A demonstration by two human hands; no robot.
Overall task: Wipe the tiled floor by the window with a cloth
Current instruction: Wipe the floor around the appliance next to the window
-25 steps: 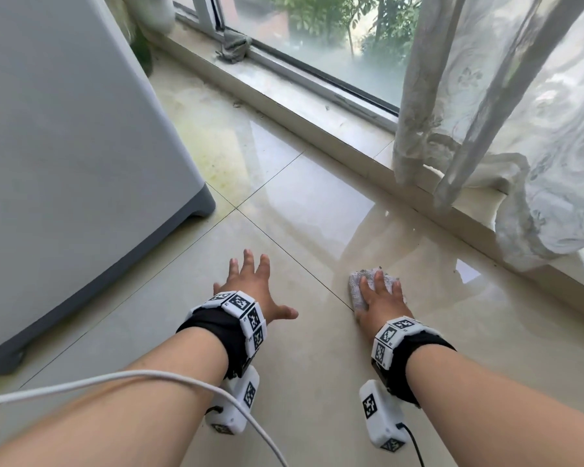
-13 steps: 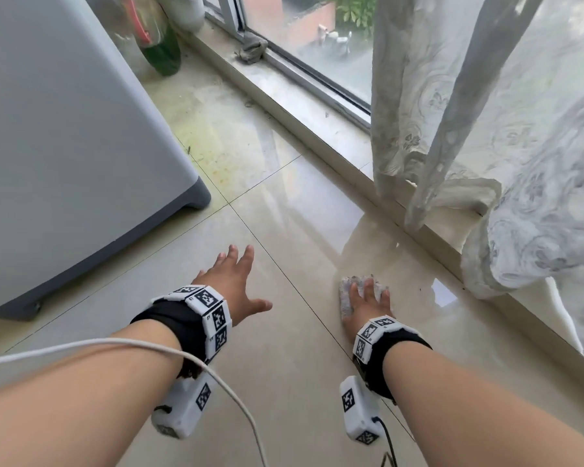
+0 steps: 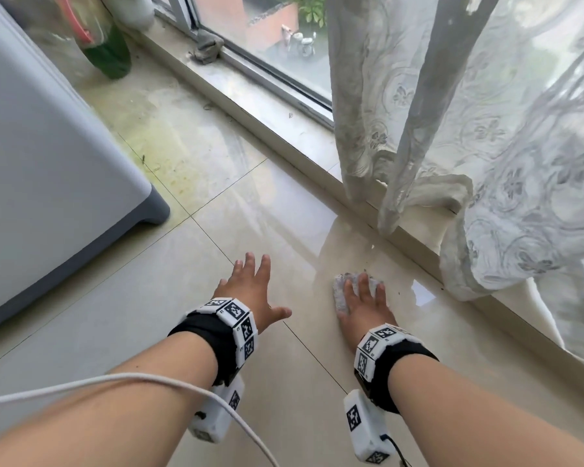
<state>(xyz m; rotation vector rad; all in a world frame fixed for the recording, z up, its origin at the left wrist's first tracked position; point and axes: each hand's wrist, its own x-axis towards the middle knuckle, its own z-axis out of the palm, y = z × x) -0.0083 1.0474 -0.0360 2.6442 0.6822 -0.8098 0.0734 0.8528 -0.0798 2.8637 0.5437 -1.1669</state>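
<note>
the right hand (image 3: 364,306) is pressing a small pale cloth (image 3: 340,293) flat against the tiled floor (image 3: 284,224) in the lower middle of the frame, near the foot of the raised window ledge (image 3: 277,129). its fingers (image 3: 363,281) are lying straight and a little spread over the cloth, not curling round it. the left hand (image 3: 250,294) is resting to the left of it, palm down on the tile with fingers spread wide, holding nothing and seemingly bracing the body. the curtain (image 3: 486,163) is hanging at the right, its hem pooling on the ledge near the cloth.

to wipe well here, the palm should be keeping even weight over the whole cloth so no edge is bunching, and strokes should be overlapping along the ledge, where dark specks are showing. the curtain hem is looking close enough to get dragged. a greenish dirty patch (image 3: 155,156) is lying towards the upper left, beside the grey appliance (image 3: 48,156), and is likely wanting firmer passes.
</note>
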